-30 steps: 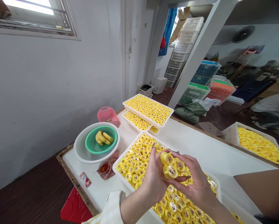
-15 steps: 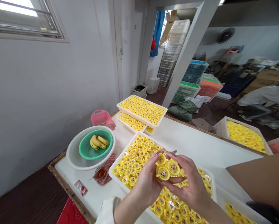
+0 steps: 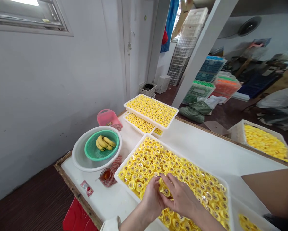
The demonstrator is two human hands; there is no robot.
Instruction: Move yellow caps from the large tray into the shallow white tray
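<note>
Small round yellow plastic pieces (image 3: 165, 191), each with a printed picture on its face, sit between my two hands, low over the large white tray (image 3: 205, 170). My left hand (image 3: 150, 199) is curled around them from the left, palm inward. From the other side my right hand (image 3: 182, 196) closes over them, its fingers partly covering them. At least two pieces show; how many are held is hidden. Many loose yellow pieces (image 3: 194, 175) of the same kind fill the tray below, most lying picture side up.
Stacked trays (image 3: 151, 110) of yellow pieces stand behind. On the left are a white basin (image 3: 77, 157) with bananas (image 3: 104, 143) in a green basket, a glass (image 3: 106, 174) on a cloth, and a pink scoop (image 3: 107, 116). A crate (image 3: 239, 134) stands beyond the table; a person's bare limb (image 3: 271, 189) is at right.
My hands have lowered toward the tray and drawn closer together, so fewer of the held yellow pieces show. The head view has shifted slightly.
</note>
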